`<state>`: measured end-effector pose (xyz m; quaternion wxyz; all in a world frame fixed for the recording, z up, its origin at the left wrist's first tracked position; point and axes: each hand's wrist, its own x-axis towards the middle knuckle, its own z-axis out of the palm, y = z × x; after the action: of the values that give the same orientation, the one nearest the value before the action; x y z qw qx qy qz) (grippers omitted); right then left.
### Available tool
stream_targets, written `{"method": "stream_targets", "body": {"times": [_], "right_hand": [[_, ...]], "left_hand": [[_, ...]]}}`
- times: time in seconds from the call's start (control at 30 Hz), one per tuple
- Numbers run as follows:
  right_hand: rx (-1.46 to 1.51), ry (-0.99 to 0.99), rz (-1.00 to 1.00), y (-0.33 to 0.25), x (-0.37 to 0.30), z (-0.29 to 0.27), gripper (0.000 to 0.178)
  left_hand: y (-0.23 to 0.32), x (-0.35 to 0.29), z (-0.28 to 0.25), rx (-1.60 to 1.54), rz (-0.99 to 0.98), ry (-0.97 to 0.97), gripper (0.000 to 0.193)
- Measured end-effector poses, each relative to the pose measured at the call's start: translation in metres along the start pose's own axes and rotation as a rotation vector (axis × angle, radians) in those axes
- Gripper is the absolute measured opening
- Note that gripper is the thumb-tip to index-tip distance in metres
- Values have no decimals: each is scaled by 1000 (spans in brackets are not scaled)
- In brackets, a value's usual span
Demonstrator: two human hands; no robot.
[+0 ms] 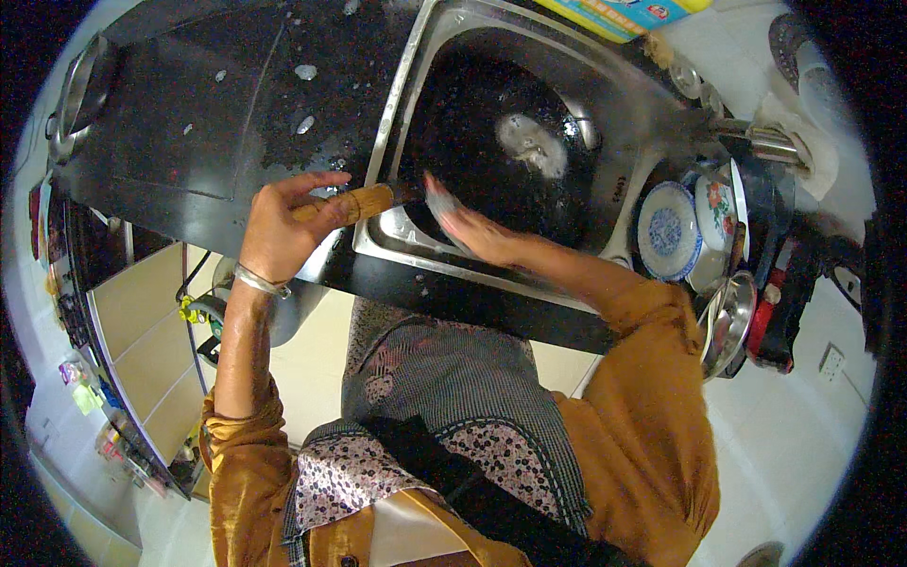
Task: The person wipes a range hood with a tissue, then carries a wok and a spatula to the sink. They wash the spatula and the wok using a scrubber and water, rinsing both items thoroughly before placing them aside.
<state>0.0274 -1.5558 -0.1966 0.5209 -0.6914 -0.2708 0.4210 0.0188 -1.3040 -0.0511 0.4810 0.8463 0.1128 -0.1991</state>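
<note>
A large black wok (491,104) sits tilted in the steel sink (638,123), with a whitish soapy puddle (534,146) inside it. My left hand (288,222) is closed round the wok's wooden handle (367,203), which sticks out over the sink's left rim. Against the near side of the wok, close to where the handle joins, lies my right hand (477,234). Its fingers are pressed together on something pale and whitish; motion blur hides whether that is a pad, a cloth or suds.
To the right of the sink stand a blue-patterned bowl (670,231), a flowered bowl (715,213), a knife (739,194) and a steel pan or lid (729,326). The faucet (756,140) is at the right. Water and suds spot the black counter (208,132). A yellow-and-blue package (614,14) lies beyond the sink.
</note>
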Motion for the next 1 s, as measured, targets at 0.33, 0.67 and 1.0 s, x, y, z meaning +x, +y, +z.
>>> {"method": "stream_targets", "body": {"times": [0.33,0.67,1.0], "right_hand": [[58,499,-198,4,86,-14,65],[2,313,-83,-25,33,15,60],[131,653,-18,-44,92,-18,54]], "left_hand": [[11,2,1,51,4,-10,26],[8,10,-5,-32,-43,-17,30],[3,8,0,2,109,-12,28]]}}
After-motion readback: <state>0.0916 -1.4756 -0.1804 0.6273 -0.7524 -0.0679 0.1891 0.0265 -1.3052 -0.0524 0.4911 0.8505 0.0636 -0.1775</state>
